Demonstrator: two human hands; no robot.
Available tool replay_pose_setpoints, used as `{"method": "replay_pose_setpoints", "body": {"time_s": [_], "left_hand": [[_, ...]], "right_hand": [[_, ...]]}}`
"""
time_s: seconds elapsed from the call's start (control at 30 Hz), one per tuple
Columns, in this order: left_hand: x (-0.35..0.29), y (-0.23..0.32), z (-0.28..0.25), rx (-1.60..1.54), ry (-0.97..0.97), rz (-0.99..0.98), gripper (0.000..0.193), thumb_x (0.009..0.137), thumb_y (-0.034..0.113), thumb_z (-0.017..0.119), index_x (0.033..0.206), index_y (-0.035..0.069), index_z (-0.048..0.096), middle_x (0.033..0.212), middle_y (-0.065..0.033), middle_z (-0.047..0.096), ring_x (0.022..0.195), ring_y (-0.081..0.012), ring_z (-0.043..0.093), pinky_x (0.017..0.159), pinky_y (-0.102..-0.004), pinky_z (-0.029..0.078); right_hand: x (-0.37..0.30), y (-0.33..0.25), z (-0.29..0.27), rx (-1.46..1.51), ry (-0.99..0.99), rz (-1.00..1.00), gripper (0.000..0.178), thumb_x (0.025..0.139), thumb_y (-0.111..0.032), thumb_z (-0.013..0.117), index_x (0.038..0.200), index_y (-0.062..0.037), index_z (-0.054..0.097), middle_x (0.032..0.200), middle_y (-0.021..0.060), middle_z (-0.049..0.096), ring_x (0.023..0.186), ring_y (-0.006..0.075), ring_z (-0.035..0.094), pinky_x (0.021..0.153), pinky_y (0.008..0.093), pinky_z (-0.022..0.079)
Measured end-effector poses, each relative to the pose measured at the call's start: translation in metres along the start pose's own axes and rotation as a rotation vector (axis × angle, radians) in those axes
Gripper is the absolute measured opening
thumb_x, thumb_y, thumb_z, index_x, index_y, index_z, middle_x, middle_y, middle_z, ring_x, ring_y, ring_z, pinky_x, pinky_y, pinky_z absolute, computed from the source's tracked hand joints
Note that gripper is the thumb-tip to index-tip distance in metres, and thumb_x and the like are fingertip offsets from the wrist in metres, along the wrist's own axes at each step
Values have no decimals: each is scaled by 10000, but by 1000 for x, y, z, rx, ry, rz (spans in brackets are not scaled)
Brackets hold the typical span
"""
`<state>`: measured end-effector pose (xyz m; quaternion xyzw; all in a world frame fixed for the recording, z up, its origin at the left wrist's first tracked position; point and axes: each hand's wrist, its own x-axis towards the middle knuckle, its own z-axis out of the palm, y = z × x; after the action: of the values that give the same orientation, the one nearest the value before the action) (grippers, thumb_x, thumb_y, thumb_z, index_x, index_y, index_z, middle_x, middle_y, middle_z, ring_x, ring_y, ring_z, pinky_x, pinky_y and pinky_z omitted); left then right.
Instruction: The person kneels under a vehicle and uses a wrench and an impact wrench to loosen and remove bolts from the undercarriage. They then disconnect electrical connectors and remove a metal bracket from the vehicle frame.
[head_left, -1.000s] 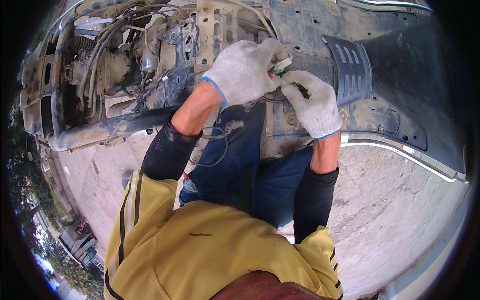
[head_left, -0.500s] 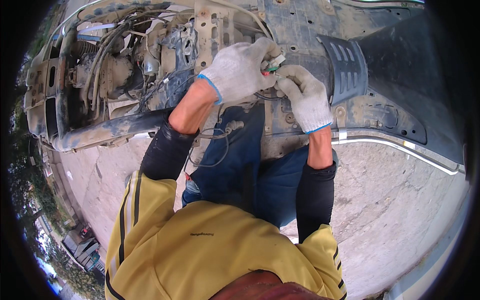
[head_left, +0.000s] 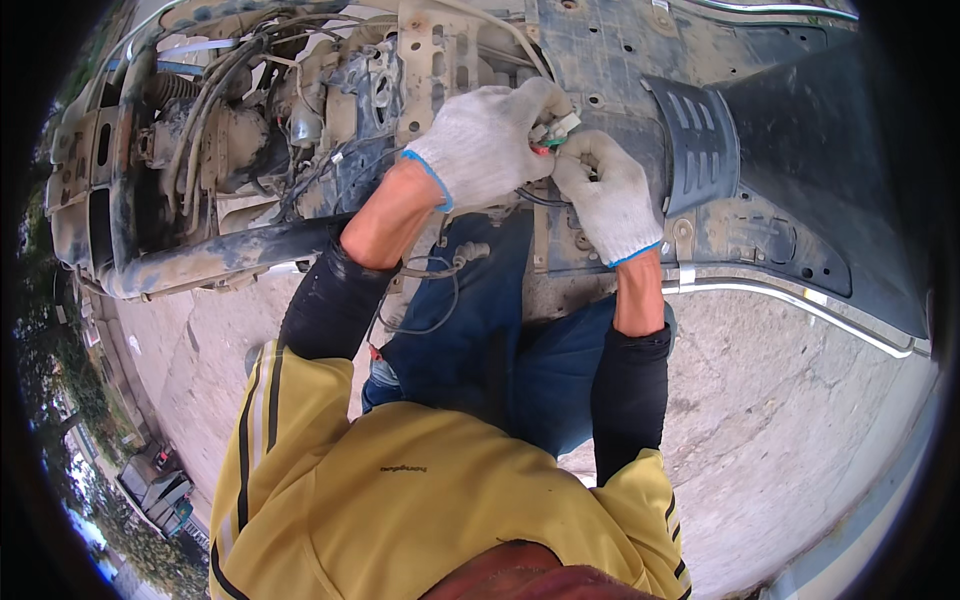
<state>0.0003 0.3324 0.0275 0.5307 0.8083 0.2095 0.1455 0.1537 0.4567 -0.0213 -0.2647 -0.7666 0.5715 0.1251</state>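
My left hand (head_left: 487, 137), in a white knit glove with a blue cuff, is closed around a white plastic wire connector (head_left: 564, 126). Bits of green (head_left: 555, 142) and red (head_left: 541, 150) show at the connector's lower side, between my two hands. From the right, my gloved right hand (head_left: 608, 197) meets it with thumb and fingers pinched together; whatever sits in that pinch is hidden. Dark cables (head_left: 541, 198) run below the hands, over a dusty vehicle frame (head_left: 600, 75).
On the left lies an exposed engine area with bundled hoses (head_left: 205, 130) and a thick black tube (head_left: 235, 258). A black plastic cover (head_left: 810, 130) slopes away on the right. A loose grey cable with a plug (head_left: 470, 252) hangs near my knees above the concrete ground (head_left: 760, 400).
The connector has turned and shifted slightly right in my left hand. My right fingers have closed in more tightly beside it, and the thin pale piece at their tips is now hidden.
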Motion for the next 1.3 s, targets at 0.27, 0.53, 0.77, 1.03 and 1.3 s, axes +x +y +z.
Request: {"method": "replay_pose_setpoints", "body": {"time_s": [0.27, 0.53, 0.77, 1.03, 1.3], "left_hand": [[0, 1, -13, -2, -75, -46, 471, 887, 292, 791, 1283, 101, 623, 1172, -167, 755, 1122, -366, 730, 944, -441, 586], [-3, 5, 3, 11, 96, -25, 420, 829, 164, 769, 1207, 86, 601, 966, -160, 731, 964, -397, 731, 831, -477, 577], [-4, 6, 1, -27, 80, -11, 409, 829, 145, 756, 1203, 88, 600, 951, -162, 726, 961, -398, 726, 822, -480, 574], [-5, 5, 2, -11, 101, 12, 410, 839, 163, 764, 1211, 92, 607, 952, -154, 727, 957, -388, 728, 822, -479, 574], [-5, 5, 1, -48, 80, 33, 388, 870, 173, 762, 1212, 86, 602, 957, -154, 720, 963, -387, 726, 825, -483, 571]], "right_hand": [[-3, -2, 7, -70, 139, -145, 88, 913, -100, 691, 975, -40, 707, 874, 175, 749, 840, 325, 770, 761, 389, 589], [0, 6, 9, 24, 137, -140, 107, 906, -97, 708, 992, -34, 721, 901, 118, 752, 854, 186, 736, 798, 348, 570], [-8, -5, -12, 121, -63, 36, 208, 937, -92, 685, 1127, -18, 729, 969, 91, 746, 904, 164, 718, 840, 312, 558], [-11, 6, -16, 73, -60, 63, 258, 970, -137, 684, 1184, -7, 747, 879, 103, 763, 830, 165, 720, 801, 317, 562], [-10, -6, -23, -7, -111, 50, 233, 973, -161, 680, 1138, -19, 763, 827, 138, 755, 718, 199, 711, 706, 346, 558]]}}
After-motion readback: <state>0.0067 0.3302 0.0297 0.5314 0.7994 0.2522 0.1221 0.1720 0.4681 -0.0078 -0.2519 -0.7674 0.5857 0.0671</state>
